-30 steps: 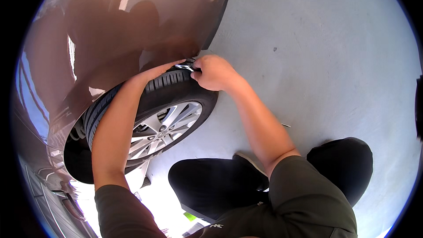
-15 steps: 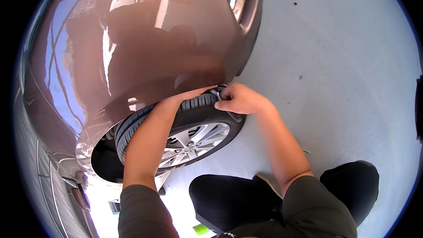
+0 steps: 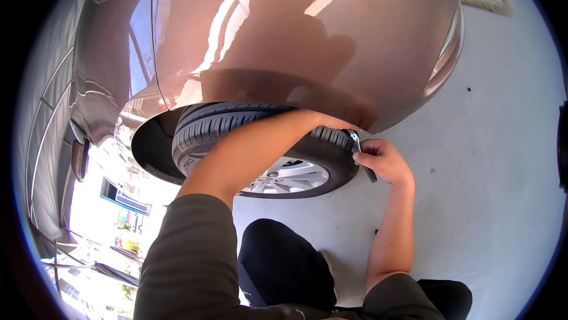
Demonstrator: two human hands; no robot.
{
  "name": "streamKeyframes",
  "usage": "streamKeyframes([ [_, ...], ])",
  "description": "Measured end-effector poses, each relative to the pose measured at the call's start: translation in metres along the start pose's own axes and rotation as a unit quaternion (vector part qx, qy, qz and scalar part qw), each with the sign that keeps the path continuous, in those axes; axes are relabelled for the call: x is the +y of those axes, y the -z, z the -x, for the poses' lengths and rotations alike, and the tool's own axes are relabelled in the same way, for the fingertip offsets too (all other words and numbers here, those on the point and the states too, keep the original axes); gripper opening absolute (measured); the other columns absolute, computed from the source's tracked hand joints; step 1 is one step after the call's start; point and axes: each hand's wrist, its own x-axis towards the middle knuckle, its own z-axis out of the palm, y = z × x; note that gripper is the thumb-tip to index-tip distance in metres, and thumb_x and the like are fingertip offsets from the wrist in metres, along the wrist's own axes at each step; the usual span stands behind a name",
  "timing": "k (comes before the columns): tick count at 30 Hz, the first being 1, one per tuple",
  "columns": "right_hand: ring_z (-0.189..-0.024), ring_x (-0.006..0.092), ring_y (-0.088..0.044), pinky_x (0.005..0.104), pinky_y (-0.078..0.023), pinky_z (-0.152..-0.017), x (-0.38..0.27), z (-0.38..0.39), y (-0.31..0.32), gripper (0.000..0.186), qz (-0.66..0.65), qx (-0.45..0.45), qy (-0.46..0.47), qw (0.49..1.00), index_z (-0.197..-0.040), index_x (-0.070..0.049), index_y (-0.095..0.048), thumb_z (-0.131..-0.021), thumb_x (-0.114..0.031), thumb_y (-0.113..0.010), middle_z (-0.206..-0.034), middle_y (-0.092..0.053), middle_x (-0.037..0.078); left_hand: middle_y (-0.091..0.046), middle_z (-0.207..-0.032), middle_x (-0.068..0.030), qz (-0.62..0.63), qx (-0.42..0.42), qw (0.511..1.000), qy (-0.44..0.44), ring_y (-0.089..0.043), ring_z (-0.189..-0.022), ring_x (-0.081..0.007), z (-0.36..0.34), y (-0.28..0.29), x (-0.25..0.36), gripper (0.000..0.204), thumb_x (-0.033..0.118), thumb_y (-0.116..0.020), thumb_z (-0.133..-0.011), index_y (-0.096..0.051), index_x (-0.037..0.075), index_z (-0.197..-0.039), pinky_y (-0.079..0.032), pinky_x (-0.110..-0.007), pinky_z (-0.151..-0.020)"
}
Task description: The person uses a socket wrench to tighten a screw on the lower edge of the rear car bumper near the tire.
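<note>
We're down at the front tyre (image 3: 260, 120), black rubber with long grooves running round its tread, mounted upright on a silver spoked alloy wheel (image 3: 290, 177) and tucked up under the glossy brown wheel arch. Its top is in shadow, and the sidewall faces us. At the tyre's right shoulder we see a small slim tool (image 3: 362, 157), pale metal at the upper tip and dark along its lower shaft, tilted a little off upright. The tip touches the edge of the tread; the dark end pokes out below the right hand (image 3: 383, 160), which is closed around it.
</note>
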Motion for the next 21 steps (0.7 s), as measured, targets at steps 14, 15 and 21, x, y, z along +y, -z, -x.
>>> streamKeyframes([
  [14,-0.070,0.0211,-0.065,0.0366,-0.050,-0.066,0.002,-0.002,-0.011,0.024,0.081,0.076,0.028,0.993,-0.093,0.002,-0.072,-0.088,-0.021,-0.076,-0.077,-0.070,0.013,-0.069,-0.102,-0.0070,0.077,-0.019,0.997,0.012,-0.064,-0.096,-0.0293,0.002,0.026,0.016,0.018,0.026,-0.071,-0.090,-0.071,0.011,-0.098,-0.052,-0.044,-0.081],
  [15,-0.066,0.0145,-0.062,0.0334,-0.048,-0.063,0.004,-0.003,-0.016,0.024,0.172,0.173,0.060,0.968,-0.090,0.001,-0.071,-0.088,-0.022,-0.077,-0.073,-0.068,0.009,-0.069,-0.103,-0.0070,0.092,-0.026,0.995,0.018,-0.064,-0.096,-0.0292,0.003,0.023,0.015,0.018,0.027,-0.071,-0.090,-0.071,0.011,-0.099,-0.051,-0.044,-0.082],
  [21,-0.070,0.0249,-0.066,0.0389,-0.051,-0.068,0.004,0.001,-0.008,0.023,0.091,0.038,-0.004,0.995,-0.097,0.001,-0.072,-0.089,-0.020,-0.073,-0.079,-0.071,0.014,-0.069,-0.109,-0.0073,0.140,-0.060,0.987,0.041,-0.063,-0.101,-0.0281,0.004,0.004,0.004,0.023,0.029,-0.070,-0.091,-0.070,0.011,-0.105,-0.051,-0.043,-0.085],
])
